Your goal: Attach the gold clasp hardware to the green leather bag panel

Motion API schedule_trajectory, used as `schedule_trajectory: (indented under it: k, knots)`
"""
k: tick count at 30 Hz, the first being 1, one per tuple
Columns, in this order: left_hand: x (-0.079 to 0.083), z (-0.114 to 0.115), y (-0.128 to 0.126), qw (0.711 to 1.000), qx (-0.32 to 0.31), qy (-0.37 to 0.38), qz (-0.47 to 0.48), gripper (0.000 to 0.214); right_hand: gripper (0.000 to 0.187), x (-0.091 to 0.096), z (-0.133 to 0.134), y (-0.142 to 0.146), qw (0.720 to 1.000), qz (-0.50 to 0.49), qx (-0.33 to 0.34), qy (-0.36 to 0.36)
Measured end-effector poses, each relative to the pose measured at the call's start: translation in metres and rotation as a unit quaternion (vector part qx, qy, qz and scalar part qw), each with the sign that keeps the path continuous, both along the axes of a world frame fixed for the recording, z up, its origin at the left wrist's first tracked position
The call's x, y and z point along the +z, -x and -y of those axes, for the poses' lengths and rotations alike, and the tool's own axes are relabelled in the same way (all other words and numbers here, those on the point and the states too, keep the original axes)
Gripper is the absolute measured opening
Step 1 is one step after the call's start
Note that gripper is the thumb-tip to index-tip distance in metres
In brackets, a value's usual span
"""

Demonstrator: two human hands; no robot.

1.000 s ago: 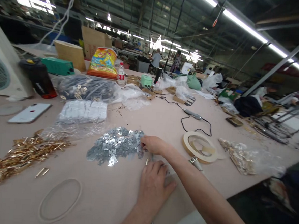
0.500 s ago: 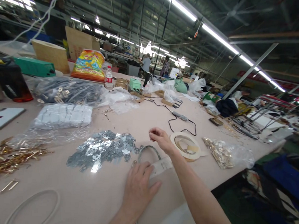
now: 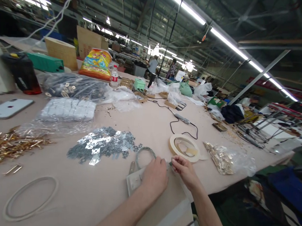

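A beige bag-like panel (image 3: pixel 161 209) lies at the table's near edge. On its upper part rests my left hand (image 3: pixel 156 174), with fingers curled down near the top edge; what they grip is hidden. Close beside it my right hand (image 3: pixel 184 168) is closed in a pinch, thumb and forefinger at a small dark-green piece (image 3: pixel 170 164) whose kind I cannot make out. A thin greenish loop (image 3: pixel 137 156), like a cord or handle, stands out past the panel's top and runs toward my left hand. Silvery metal plates (image 3: pixel 100 145) lie piled left of the loop.
Beyond my right hand lies a roll of tape (image 3: pixel 173 145), and right of it a bag of gold-coloured metal parts (image 3: pixel 221 160). Left are gold buckles (image 3: pixel 10 147), a pale ring (image 3: pixel 30 197) and a phone (image 3: pixel 9 108). A corded tool (image 3: pixel 182 118) lies farther back.
My right hand has come down and toward me from near the tape roll, to beside my left hand. My left hand has moved right, its spread fingers now curled. More of the panel shows.
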State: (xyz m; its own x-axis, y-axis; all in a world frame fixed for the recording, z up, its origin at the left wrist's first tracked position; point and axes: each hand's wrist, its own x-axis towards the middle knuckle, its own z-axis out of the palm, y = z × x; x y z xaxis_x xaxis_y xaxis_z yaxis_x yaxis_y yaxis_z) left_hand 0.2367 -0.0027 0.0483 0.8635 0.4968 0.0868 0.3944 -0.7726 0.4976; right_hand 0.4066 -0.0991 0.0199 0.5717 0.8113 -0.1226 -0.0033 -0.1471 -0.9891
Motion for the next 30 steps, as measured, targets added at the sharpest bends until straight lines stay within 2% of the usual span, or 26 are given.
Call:
schedule_trajectory:
  k: [3, 7, 22, 25, 30]
  knots:
    - [-0.007, 0.000, -0.014, 0.999, 0.036, -0.005, -0.015, 0.037, 0.050, -0.009, 0.008, -0.001, 1.000, 0.002, 0.009, 0.021]
    - [-0.017, -0.003, -0.020, 0.999, 0.045, -0.016, -0.006, 0.027, 0.053, -0.017, 0.010, -0.004, 0.999, 0.010, 0.019, 0.035]
    - [-0.022, 0.001, -0.024, 0.998, 0.014, -0.053, -0.003, 0.016, 0.041, -0.022, 0.005, -0.006, 0.999, -0.002, 0.030, 0.040]
    - [-0.022, 0.000, -0.023, 0.999, 0.032, -0.042, 0.000, 0.019, 0.041, -0.018, 0.005, -0.006, 0.998, -0.009, 0.030, 0.046]
    - [-0.027, -0.003, -0.020, 0.999, 0.046, -0.022, 0.004, 0.037, 0.038, -0.010, 0.005, -0.006, 0.997, -0.012, 0.054, 0.060]
